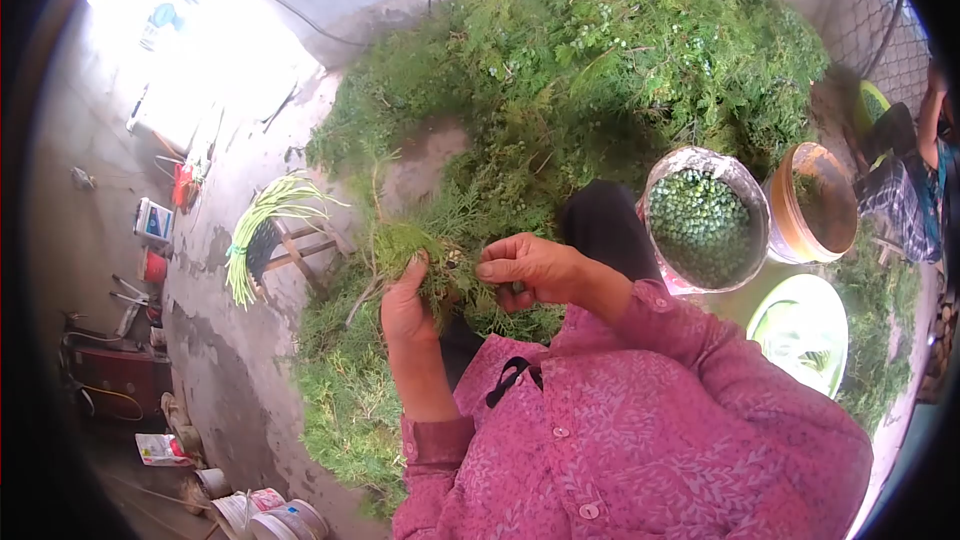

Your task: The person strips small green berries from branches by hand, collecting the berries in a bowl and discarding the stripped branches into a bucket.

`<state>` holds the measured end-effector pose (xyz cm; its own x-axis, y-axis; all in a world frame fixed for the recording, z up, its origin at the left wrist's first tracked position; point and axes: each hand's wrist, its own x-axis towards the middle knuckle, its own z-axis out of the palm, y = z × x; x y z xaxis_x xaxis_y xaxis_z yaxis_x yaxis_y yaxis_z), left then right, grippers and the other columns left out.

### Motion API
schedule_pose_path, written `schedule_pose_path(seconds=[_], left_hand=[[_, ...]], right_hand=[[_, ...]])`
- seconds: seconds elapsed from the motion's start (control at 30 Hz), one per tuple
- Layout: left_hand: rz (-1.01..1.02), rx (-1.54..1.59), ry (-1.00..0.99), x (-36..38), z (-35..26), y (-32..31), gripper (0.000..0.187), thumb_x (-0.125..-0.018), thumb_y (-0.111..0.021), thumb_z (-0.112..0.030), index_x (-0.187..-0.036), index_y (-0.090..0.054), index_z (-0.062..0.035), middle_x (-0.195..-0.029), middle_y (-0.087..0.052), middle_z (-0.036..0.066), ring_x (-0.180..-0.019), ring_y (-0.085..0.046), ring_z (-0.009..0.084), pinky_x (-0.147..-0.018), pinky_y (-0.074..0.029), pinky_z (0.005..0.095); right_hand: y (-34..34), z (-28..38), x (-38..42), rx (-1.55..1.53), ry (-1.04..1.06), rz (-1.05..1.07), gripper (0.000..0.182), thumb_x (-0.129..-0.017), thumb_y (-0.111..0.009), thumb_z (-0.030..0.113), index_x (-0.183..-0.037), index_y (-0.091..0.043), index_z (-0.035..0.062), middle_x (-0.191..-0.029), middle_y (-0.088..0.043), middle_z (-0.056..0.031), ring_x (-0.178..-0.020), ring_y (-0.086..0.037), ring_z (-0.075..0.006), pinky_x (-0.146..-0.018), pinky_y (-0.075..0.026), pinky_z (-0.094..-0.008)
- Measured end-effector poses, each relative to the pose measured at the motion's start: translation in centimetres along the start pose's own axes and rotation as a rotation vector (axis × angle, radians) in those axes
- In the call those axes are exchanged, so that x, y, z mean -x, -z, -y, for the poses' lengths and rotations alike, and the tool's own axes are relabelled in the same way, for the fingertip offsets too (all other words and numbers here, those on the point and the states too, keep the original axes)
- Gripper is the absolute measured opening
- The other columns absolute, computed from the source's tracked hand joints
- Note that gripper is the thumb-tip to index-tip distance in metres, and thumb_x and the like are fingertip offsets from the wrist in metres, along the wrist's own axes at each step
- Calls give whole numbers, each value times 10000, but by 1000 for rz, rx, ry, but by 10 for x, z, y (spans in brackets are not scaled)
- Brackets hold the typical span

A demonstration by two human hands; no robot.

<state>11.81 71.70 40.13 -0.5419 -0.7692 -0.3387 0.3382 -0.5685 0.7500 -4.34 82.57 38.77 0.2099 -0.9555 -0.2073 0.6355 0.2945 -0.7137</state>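
Observation:
A leafy green branch [400,237] is held in front of my body, its twigs reaching up and to the left. My left hand [408,308] is closed around its stem. My right hand [527,268] is just to the right, with thumb and index finger pinched together at the edge of the foliage; what they hold, if anything, is too small to tell. To the right of my knee stands a bucket [656,185] holding many small green cones or berries [700,212].
A big heap of green branches [600,60] lies ahead. Right of the bucket are a second bucket [790,210] and a pale green basin [838,330]. Long green beans [240,250] drape over a small stool [300,252] at left. Another person [895,180] sits at far right.

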Motion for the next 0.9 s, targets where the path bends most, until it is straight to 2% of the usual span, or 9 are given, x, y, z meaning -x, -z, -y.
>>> schedule_pose_path(seconds=[0.03,0.17,0.3,0.37,0.4,0.47,0.63,0.67,0.9], left_hand=[[51,3,13,0,0,3,225,-839,-560,-140,-1015,-536,-1,-920,-602,121,-803,-596,239,-729,-500,369],[27,-23,39,-1,2,-2,233,-839,-560,-143,-1019,-536,2,-925,-604,122,-814,-599,244,-722,-504,365],[-21,-16,-33,-3,0,-1,239,-839,-565,-160,-1023,-544,-8,-942,-611,114,-842,-602,241,-728,-507,373],[-57,-6,-46,-6,-8,5,240,-840,-566,-166,-1025,-547,-14,-945,-612,111,-849,-603,239,-730,-509,376],[-93,36,-28,-8,-12,9,242,-840,-566,-161,-1039,-539,-25,-957,-606,107,-847,-601,244,-722,-510,379],[-127,78,-13,-8,-13,8,245,-841,-565,-156,-1052,-532,-35,-969,-600,102,-845,-600,249,-713,-511,382],[51,102,116,-4,-3,1,251,-854,-548,-206,-1015,-552,-14,-965,-615,130,-870,-606,249,-748,-507,381],[51,102,117,-4,-1,0,251,-854,-548,-206,-1015,-552,-14,-965,-615,130,-870,-606,249,-748,-507,381],[-23,73,57,-12,15,1,200,-851,-545,-158,-984,-561,-10,-931,-617,125,-807,-610,249,-716,-510,377]], right_hand=[[2,0,-1,22,22,-31,199,-803,-641,281,-841,-584,95,-693,-564,29,-548,-531,-73,-436,-361,-195],[6,-7,-2,-77,45,-107,136,-767,-658,146,-849,-577,74,-709,-559,18,-533,-513,-82,-435,-352,-201],[10,-5,2,-69,50,-110,129,-772,-621,98,-881,-572,52,-717,-563,0,-541,-512,-88,-444,-362,-204],[21,-3,7,-119,-11,104,185,-775,-593,74,-949,-555,26,-756,-576,-28,-573,-532,-94,-451,-377,-209],[20,-2,11,-119,-11,104,185,-775,-593,74,-949,-555,26,-756,-576,-28,-573,-532,-94,-451,-377,-209],[13,1,18,-178,-23,-90,202,-801,-555,74,-983,-535,-11,-759,-583,-59,-603,-561,-109,-450,-381,-182],[6,-12,2,-215,6,-101,232,-797,-582,88,-1017,-531,33,-829,-598,-49,-647,-580,-113,-497,-429,-205],[2,-12,0,-199,39,-122,266,-795,-596,107,-1048,-526,66,-826,-591,-22,-628,-562,-97,-512,-437,-220],[2,-12,-9,-70,161,-117,189,-794,-600,121,-970,-558,65,-749,-580,-11,-594,-549,-87,-497,-425,-213]])
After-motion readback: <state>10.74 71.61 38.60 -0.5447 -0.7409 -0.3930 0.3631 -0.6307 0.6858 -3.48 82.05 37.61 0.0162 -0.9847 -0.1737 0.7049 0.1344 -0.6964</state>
